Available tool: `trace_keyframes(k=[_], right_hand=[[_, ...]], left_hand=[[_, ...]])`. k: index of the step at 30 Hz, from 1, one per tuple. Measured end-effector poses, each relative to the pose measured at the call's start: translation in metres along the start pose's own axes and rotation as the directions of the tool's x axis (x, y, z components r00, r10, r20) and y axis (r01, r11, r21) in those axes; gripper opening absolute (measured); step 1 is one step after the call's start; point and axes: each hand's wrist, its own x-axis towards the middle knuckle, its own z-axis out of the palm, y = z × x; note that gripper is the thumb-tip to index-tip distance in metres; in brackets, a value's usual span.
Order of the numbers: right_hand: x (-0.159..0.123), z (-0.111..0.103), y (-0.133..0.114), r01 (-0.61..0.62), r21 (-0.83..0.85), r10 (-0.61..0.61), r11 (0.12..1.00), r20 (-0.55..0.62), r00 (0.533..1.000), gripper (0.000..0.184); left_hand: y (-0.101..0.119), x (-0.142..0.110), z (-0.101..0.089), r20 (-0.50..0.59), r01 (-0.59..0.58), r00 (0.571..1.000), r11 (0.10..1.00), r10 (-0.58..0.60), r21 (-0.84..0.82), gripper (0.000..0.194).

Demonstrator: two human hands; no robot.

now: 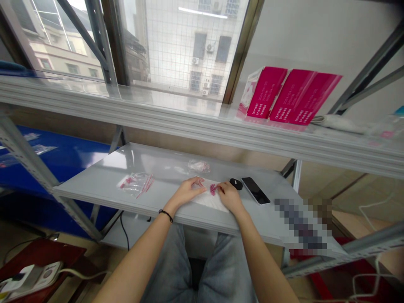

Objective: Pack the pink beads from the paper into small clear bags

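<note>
A small cluster of pink beads lies on a white sheet on the grey table. My left hand rests at the sheet's left side, thumb and fingers apart in a curve, with nothing seen between them. At the right edge of the cluster, the fingertips of my right hand are pinched together on the beads. How many beads they hold is too small to tell. A clear zip bag with pink bits inside lies to the left, and another pile of clear bags sits behind my hands.
Just right of my right hand are a black round object and a phone. A metal shelf crosses above the table, carrying pink boxes. A power strip lies at lower left, and a blue surface adjoins the left side.
</note>
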Motion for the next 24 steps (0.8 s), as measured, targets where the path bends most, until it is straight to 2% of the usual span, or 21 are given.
trace_keyframes(k=[8, 24], right_hand=[[0.000, -0.001, 0.000, 0.042, 0.000, -0.042, 0.999, 0.024, 0.999, 0.031], [0.014, -0.008, -0.005, 0.020, 0.032, -0.022, 0.999, 0.063, 0.998, 0.019]], left_hand=[[-0.002, 0.000, -0.001, -0.006, -0.013, 1.000, 1.000, 0.013, 0.019, 0.040], [-0.004, 0.001, -0.001, 0.010, -0.036, 0.999, 0.999, 0.036, 0.003, 0.039]])
